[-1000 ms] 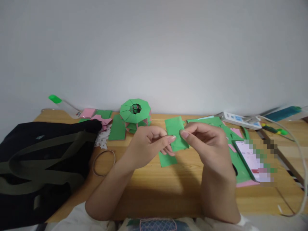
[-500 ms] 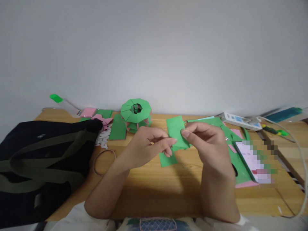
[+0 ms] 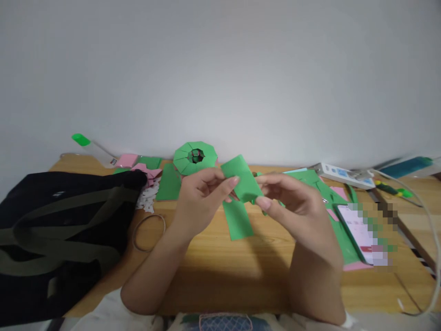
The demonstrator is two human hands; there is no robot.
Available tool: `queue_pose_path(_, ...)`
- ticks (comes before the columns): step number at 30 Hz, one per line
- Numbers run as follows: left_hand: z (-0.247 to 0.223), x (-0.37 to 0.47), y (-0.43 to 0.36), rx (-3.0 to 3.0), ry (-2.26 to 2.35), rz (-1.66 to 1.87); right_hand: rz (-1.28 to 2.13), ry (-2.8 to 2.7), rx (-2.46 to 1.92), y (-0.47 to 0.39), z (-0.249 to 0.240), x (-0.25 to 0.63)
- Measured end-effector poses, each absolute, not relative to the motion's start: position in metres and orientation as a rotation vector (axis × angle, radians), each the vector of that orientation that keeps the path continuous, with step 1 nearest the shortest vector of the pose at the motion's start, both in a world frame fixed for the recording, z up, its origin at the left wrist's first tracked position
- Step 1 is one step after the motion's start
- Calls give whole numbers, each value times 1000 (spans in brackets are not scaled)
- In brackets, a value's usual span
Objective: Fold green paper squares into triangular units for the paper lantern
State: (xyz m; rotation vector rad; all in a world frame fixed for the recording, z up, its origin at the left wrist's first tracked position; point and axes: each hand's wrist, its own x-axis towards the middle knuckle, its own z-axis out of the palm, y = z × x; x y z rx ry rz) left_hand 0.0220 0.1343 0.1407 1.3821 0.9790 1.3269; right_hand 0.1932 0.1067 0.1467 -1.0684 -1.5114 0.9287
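Note:
Above the middle of the table I hold a small rectangle of green paper (image 3: 243,179), tilted. My left hand (image 3: 208,195) pinches its left side between thumb and fingers. At the paper's lower right, my right hand (image 3: 292,197) grips the corner with thumb and fingertips. Another green paper strip (image 3: 238,223) lies on the wood below. Behind my left hand stands a round folded-paper piece (image 3: 184,158), green on top, with a dark opening in its centre. A green paper stack (image 3: 168,184) rests to its left.
A black bag (image 3: 69,239) covers the left side, near a thin ring (image 3: 139,239) and pink folded paper (image 3: 148,174). On the right are green sheets (image 3: 344,241), a phone (image 3: 354,234), a white power strip (image 3: 344,174) and its cable (image 3: 432,230).
The green paper has turned from nearly upright to slanted and shifted slightly left. My left hand has moved up and left with it; my right fingers now sit at its lower right corner.

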Motion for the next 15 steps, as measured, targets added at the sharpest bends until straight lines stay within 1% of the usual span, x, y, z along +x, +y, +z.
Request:
queue_pose_path(3, 138, 19, 134, 1483, 944, 1362, 784, -1572, -1039, 107, 146, 192)
queue_pose_path(6, 138, 14, 131, 1558, 770, 1340, 630, -1590, -955, 109, 146, 192)
queue_pose_path(9, 142, 13, 127, 1394, 716, 1247, 492, -1609, -901, 109, 148, 193)
queue_pose_path(12, 146, 17, 125, 1186, 785, 1124, 451, -1661, -872, 109, 149, 194)
queue_pose_path(15, 146, 21, 124, 1159, 841, 1065, 460, -1709, -865, 108, 149, 192)
